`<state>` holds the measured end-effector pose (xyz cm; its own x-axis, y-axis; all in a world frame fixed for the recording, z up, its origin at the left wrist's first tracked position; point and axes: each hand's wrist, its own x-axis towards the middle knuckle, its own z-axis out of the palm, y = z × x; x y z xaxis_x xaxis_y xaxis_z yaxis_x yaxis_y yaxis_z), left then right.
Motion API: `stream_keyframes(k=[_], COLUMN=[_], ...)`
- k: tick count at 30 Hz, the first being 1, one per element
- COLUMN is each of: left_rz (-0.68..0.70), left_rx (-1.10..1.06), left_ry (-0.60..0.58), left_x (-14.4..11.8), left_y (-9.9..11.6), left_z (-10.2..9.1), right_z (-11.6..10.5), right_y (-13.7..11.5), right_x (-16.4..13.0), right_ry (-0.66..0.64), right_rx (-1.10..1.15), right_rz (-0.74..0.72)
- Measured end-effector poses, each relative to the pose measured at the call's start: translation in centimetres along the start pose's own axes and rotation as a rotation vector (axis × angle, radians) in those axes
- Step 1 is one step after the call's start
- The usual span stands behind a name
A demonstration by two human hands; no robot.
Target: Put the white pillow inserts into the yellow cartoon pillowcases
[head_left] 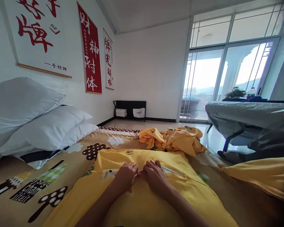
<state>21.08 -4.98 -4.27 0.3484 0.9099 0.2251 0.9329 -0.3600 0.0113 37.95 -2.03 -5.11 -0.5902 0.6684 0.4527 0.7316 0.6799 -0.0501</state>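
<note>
A yellow pillowcase (142,205), plump as if filled, lies across the bed in front of me. It carries a printed cartoon face and the letters "Hi". My left hand (126,173) is closed on its fabric near the middle, fingers curled over a fold. Close beside it, my right hand (155,173) pinches the same fold, so the two hands almost meet. A narrow white strip (172,171) shows along the fold to the right; whether it is an inner pillow or print I cannot tell. The fingertips are partly hidden in the cloth.
White pillows (54,126) are stacked at the left on the patterned bed sheet (85,164). Crumpled yellow-orange cloth (180,140) lies beyond the pillowcase, and more yellow cloth (267,176) at the right. A covered table (246,110) stands at the right, before sliding glass doors (203,82).
</note>
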Motion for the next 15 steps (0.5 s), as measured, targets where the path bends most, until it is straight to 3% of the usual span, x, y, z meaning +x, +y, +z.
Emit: stream_keyframes(k=[4,10,15], left_rz=[0.156,0.338,0.391], left_rx=[0.117,0.177,0.270], left_ry=[-0.066,-0.009,0.021], left_x=[-0.8,-1.1,-1.2], left_y=[-0.8,-1.4,-1.1], left_z=[0.2,0.7,0.7], right_z=[-0.3,-0.8,-1.9], right_y=[0.3,1.2,1.7], right_x=[-0.2,-1.0,-2.0], right_ry=[-0.023,-0.012,-0.040], right_rx=[-0.009,0.015,0.079], right_rz=[0.023,0.066,0.141])
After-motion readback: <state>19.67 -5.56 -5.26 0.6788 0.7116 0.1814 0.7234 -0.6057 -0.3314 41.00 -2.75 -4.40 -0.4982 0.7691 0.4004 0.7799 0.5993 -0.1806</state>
